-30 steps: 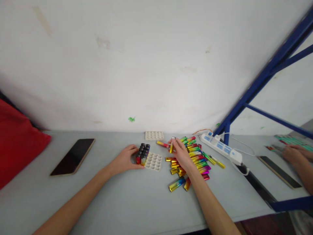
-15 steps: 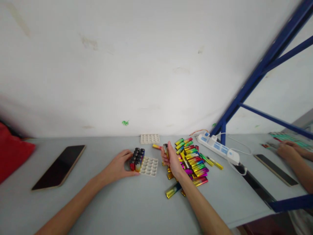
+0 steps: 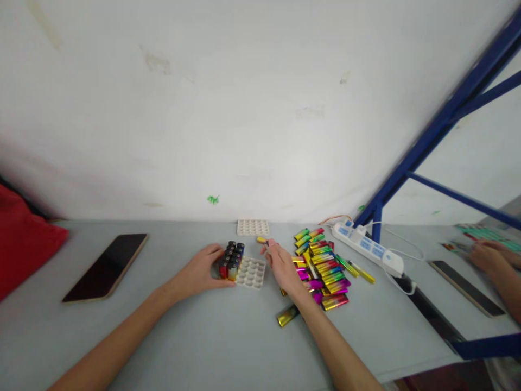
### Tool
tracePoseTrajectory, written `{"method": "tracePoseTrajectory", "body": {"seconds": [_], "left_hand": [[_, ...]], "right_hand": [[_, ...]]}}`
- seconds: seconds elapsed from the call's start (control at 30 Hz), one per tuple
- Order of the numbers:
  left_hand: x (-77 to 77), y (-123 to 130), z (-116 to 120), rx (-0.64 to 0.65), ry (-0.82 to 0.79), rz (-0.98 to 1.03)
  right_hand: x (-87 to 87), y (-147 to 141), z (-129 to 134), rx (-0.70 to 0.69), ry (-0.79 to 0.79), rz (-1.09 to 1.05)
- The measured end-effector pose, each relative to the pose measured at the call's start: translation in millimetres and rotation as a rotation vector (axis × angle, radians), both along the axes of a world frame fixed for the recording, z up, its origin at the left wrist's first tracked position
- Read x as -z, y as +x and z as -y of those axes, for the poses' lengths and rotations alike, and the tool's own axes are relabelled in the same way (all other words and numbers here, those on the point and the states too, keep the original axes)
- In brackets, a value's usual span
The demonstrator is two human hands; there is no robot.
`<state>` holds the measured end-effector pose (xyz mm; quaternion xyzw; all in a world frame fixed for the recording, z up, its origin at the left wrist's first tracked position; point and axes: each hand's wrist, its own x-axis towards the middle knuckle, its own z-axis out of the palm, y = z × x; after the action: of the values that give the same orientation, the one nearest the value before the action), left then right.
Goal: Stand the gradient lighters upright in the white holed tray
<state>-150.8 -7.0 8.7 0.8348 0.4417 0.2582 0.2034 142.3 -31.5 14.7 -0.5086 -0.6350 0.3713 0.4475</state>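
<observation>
Lighters (image 3: 233,257) with black tops stand upright in rows on the left part of a white tray (image 3: 253,272) with round hollows. My left hand (image 3: 203,268) curves around this group from the left, thumb at the front corner and fingers along the back. My right hand (image 3: 281,264) is just right of the tray, its fingers bent together around a lighter that is mostly hidden. Just beyond its fingertips, a yellow-ended lighter (image 3: 261,239) lies on the table. Right of my right hand is a pile of shiny multicoloured lighters (image 3: 325,266) lying flat.
A second white tray (image 3: 253,227) lies against the wall. At left are a dark phone-like slab (image 3: 106,267) and red cloth (image 3: 28,244). A white power strip (image 3: 368,247) with cables and a blue metal frame (image 3: 401,174) stand right. Another person's hands (image 3: 490,254) work beyond.
My right hand has turned over, its fingers tipping downward, so the lighter that showed upright is now mostly hidden. My left hand stays around the standing lighters. The view has shifted slightly.
</observation>
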Motion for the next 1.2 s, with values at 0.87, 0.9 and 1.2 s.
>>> {"method": "tracePoseTrajectory", "body": {"seconds": [0.87,0.9,1.2], "left_hand": [[0.5,1.0,1.9,0.025,0.013,-0.043],[0.3,1.2,2.1,0.026,0.012,-0.054],[-1.6,3.0,2.1,0.023,0.016,-0.090]], "right_hand": [[3.9,-12.9,-11.2,-0.161,0.221,0.188],[4.0,-13.6,-12.0,-0.188,0.220,0.219],[-4.4,11.9,-7.3,-0.125,0.359,0.428]]}}
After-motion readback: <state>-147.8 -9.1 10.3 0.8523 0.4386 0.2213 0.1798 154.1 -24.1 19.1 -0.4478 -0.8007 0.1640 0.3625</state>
